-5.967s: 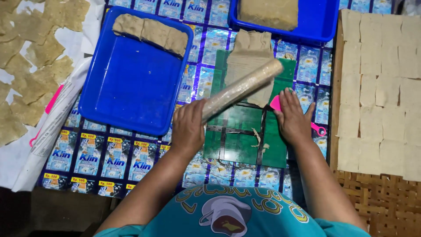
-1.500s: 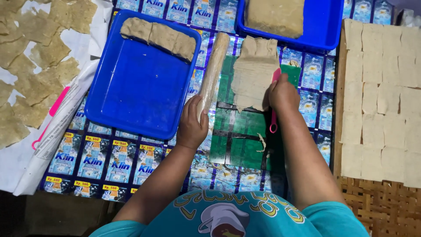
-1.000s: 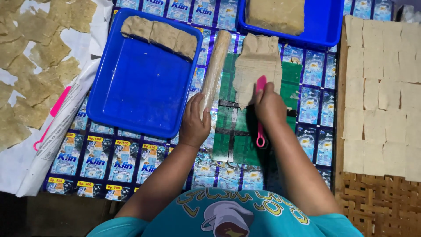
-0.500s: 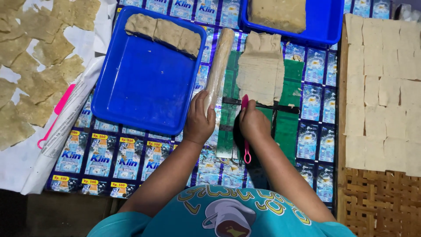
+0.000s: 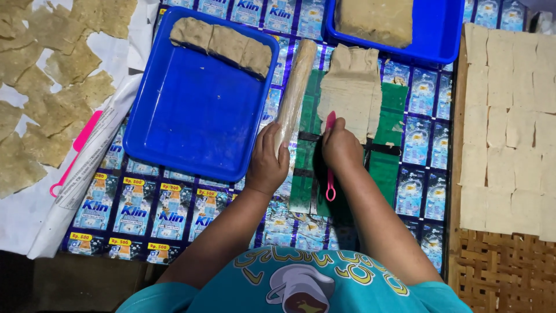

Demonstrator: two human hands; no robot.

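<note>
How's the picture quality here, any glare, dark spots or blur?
Head view: sharp and evenly lit on the blue tray; glare streaks the wrapped roller; a dark shadow lies under the right hand; the bottom-left corner falls to black.

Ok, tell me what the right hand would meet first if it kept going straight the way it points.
The right hand, holding a pink plastic tool, points away from the person. Straight ahead it would probably first meet the flat beige rolled-out dough sheet, which the tool's tip already seems to reach.
</note>
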